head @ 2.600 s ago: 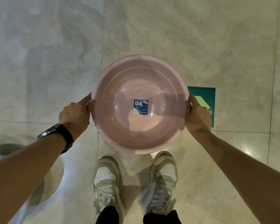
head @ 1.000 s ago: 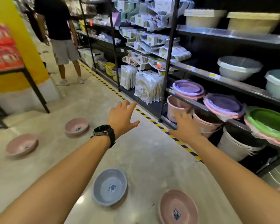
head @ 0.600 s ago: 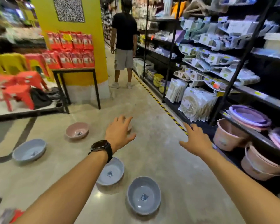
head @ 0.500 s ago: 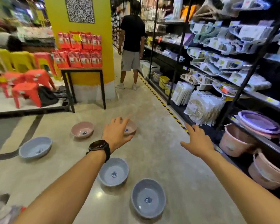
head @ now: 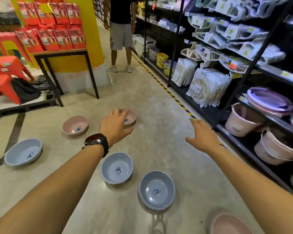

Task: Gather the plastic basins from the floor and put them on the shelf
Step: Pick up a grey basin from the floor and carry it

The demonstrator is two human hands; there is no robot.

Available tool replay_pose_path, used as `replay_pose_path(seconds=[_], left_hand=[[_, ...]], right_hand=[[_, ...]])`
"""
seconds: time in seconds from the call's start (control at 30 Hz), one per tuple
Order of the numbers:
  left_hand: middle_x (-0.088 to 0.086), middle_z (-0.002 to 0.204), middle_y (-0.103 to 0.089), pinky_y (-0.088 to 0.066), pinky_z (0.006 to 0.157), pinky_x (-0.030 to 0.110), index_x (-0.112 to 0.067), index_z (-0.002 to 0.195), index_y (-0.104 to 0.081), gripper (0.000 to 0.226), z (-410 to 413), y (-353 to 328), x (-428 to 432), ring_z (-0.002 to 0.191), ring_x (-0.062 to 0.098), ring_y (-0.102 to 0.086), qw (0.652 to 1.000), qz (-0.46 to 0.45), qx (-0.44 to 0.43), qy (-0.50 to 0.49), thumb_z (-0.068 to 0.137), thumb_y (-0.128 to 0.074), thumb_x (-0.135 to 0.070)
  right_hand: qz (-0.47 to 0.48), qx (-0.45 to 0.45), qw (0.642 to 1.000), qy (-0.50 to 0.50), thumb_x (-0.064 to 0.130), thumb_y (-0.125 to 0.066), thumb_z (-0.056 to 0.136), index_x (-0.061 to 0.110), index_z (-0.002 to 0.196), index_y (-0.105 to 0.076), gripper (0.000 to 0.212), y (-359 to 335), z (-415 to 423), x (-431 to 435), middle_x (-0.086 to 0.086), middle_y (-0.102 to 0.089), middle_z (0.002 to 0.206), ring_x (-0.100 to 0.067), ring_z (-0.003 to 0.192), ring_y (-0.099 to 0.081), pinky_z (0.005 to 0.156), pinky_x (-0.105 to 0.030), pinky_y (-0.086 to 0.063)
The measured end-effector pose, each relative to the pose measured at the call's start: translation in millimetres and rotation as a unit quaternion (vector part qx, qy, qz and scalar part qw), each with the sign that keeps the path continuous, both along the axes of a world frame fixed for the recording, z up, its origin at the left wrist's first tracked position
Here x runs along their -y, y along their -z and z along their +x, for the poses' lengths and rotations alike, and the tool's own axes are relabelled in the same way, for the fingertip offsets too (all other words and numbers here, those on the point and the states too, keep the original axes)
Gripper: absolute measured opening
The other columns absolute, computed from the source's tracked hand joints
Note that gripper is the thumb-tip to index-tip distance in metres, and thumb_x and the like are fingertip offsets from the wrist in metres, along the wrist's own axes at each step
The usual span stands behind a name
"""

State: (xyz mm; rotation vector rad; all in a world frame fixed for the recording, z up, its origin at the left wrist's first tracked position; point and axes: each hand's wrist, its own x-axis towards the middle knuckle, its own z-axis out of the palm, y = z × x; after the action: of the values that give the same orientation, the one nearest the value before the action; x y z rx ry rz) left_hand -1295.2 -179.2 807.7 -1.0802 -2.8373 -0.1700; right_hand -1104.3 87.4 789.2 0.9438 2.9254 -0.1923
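Several plastic basins lie on the shop floor. Two blue-grey basins [head: 117,168] [head: 156,190] sit just below my arms, a third blue one [head: 23,154] lies far left. A pink basin [head: 75,124] rests further off, another pink basin [head: 131,116] is partly hidden behind my left hand, and a pink rim [head: 227,224] shows at the bottom right. My left hand [head: 114,126], with a black watch, and my right hand [head: 203,136] are both stretched forward, fingers spread, holding nothing. The dark shelf [head: 254,146] with stacked basins and buckets runs along the right.
A person [head: 120,32] stands in the aisle ahead. A black table [head: 64,54] with red packets stands against a yellow pillar, red plastic stools [head: 3,76] to its left. Yellow-black floor tape [head: 169,92] edges the shelf base. Pink buckets [head: 242,120] fill the lower shelf.
I held a pink basin with both hands 2.6 s ago; now both hands hold nothing. The view has swung left along the aisle and drawn closer to the floor basins.
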Motion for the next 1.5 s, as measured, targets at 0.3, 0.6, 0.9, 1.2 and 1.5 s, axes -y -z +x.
replay_pose_path(seconds=[0.3, 0.6, 0.9, 1.2, 1.5], left_hand=[[0.014, 0.144, -0.042, -0.052, 0.087, 0.043, -0.025, 0.152, -0.031, 0.075, -50, 58, -92, 0.124, 0.034, -0.048, 0.997, -0.048, 0.042, 0.03, 0.09, -0.061, -0.057], [0.01, 0.14, -0.047, -0.05, 0.082, 0.042, -0.023, 0.153, -0.034, 0.073, -67, 237, -136, 0.122, 0.031, -0.05, 0.975, -0.129, 0.162, 0.085, 0.092, -0.06, -0.054], [0.009, 0.133, -0.053, -0.05, 0.076, 0.045, -0.022, 0.148, -0.041, 0.07, -77, 555, -127, 0.117, 0.034, -0.054, 0.951, -0.169, 0.249, 0.07, 0.089, -0.061, -0.056], [0.02, 0.143, -0.047, -0.042, 0.104, 0.055, -0.021, 0.157, -0.024, 0.067, -75, 781, -106, 0.125, 0.044, -0.05, 0.938, -0.135, 0.318, -0.005, 0.101, -0.026, -0.057], [0.005, 0.154, -0.042, -0.041, 0.109, 0.05, -0.03, 0.158, -0.012, 0.067, -77, 876, -106, 0.134, 0.029, -0.049, 0.91, -0.071, 0.407, -0.024, 0.101, -0.024, -0.064]], right_hand=[[-0.06, 0.031, 0.996, 0.065, 0.051, -0.059, 0.089, 0.025, 0.155, -0.011, 0.086, 86, -24, -80, -0.009, -0.024, 0.155, -0.032, 0.135, -0.034, 0.098, -0.048, -0.041], [-0.207, -0.009, 0.966, 0.154, 0.038, -0.062, 0.091, 0.022, 0.154, -0.02, 0.078, 234, -24, -92, -0.009, -0.027, 0.153, -0.03, 0.135, -0.034, 0.098, -0.044, -0.041], [-0.286, 0.038, 0.913, 0.289, 0.033, -0.047, 0.1, 0.021, 0.154, -0.02, 0.062, 542, 5, -36, -0.008, -0.027, 0.154, -0.029, 0.137, -0.035, 0.104, -0.043, -0.038], [-0.321, -0.003, 0.874, 0.364, 0.039, -0.039, 0.103, 0.023, 0.153, -0.021, 0.056, 766, -9, -27, -0.009, -0.033, 0.146, -0.03, 0.131, -0.042, 0.104, -0.045, -0.038], [-0.256, -0.101, 0.861, 0.428, 0.024, -0.043, 0.102, 0.019, 0.153, -0.025, 0.054, 862, -2, -16, -0.014, -0.031, 0.14, -0.025, 0.126, -0.039, 0.093, -0.026, -0.034]])
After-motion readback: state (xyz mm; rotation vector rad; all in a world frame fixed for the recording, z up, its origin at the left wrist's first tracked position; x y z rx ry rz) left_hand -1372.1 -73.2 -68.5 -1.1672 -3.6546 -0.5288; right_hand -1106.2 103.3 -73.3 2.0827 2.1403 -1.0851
